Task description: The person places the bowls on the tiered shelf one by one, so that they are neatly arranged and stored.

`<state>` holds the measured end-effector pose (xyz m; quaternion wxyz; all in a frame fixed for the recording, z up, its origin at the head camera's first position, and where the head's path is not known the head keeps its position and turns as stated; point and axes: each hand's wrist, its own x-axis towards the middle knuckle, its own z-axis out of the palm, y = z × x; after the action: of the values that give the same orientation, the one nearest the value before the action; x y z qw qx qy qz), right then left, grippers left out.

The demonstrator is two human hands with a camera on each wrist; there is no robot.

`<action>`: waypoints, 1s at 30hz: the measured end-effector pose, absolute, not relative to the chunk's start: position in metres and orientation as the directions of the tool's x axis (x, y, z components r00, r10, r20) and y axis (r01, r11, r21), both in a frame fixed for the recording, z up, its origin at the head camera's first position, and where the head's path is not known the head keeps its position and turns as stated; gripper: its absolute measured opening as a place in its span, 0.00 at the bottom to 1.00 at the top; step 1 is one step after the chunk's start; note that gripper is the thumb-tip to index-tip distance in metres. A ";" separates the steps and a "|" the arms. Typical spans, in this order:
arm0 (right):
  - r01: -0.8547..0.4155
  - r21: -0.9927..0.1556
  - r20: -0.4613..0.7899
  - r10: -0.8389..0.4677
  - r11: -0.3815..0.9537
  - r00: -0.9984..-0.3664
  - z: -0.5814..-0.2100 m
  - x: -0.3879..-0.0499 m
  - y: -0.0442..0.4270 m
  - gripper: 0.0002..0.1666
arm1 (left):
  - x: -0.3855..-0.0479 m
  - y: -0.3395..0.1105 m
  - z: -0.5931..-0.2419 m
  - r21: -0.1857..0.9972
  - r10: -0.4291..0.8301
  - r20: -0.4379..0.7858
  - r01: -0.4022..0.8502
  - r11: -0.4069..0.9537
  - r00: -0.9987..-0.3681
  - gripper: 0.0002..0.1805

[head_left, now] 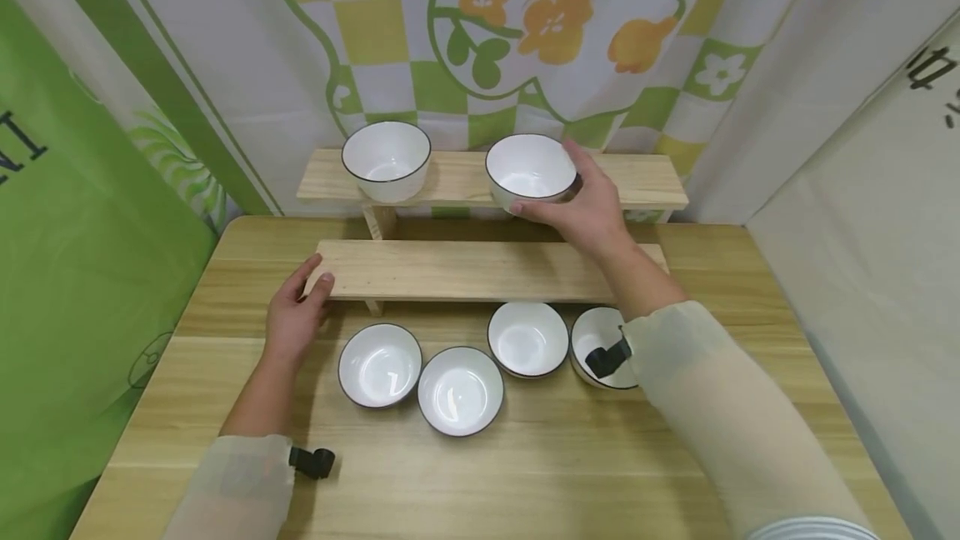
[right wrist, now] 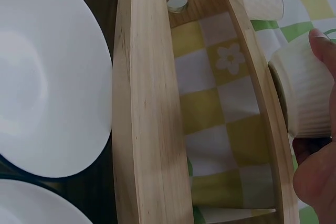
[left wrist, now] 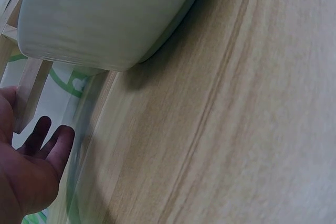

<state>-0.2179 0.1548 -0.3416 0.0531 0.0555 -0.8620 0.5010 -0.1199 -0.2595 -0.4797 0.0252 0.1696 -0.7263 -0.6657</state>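
My right hand [head_left: 588, 202] grips a white dark-rimmed bowl [head_left: 528, 169] at the upper board of a wooden two-tier shelf [head_left: 457, 173]. The thumb is at its near side and the fingers at its right side. In the right wrist view, that ribbed bowl [right wrist: 304, 90] is at the board's edge; whether its base rests fully there I cannot tell. A second bowl [head_left: 386, 161] stands on the same board, to the left. At the left end of the lower board [head_left: 480, 269], my left hand [head_left: 296, 311] holds the wood between thumb and fingers, while other fingers [left wrist: 60, 148] stick out free.
Several similar bowls stand on the wooden table [head_left: 525, 473] before the shelf: two at the left [head_left: 380, 365], [head_left: 461, 392], one [head_left: 528, 338] by the lower board, one [head_left: 603, 344] partly behind my right sleeve. A patterned curtain [head_left: 375, 32] hangs behind the shelf.
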 end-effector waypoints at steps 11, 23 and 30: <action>-0.127 -0.859 0.114 -0.057 0.497 -0.992 -0.339 -0.228 0.137 0.74 | -0.120 -0.258 -0.476 0.973 -0.278 -0.194 -0.220 0.064 -0.941 0.34; -0.093 -0.838 0.085 -0.039 0.538 -0.996 -0.337 -0.241 0.125 0.74 | -0.110 -0.248 -0.454 0.972 -0.274 -0.196 -0.224 0.072 -0.941 0.33; -0.115 -0.822 0.083 -0.082 0.558 -0.993 -0.334 -0.247 0.118 0.75 | -0.111 -0.250 -0.456 0.971 -0.283 -0.206 -0.231 0.057 -0.937 0.33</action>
<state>-0.2472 0.1179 -0.3340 0.0175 0.0557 -0.8824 0.4668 -0.1109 -0.2504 -0.4561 0.0194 0.1768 -0.7267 -0.6635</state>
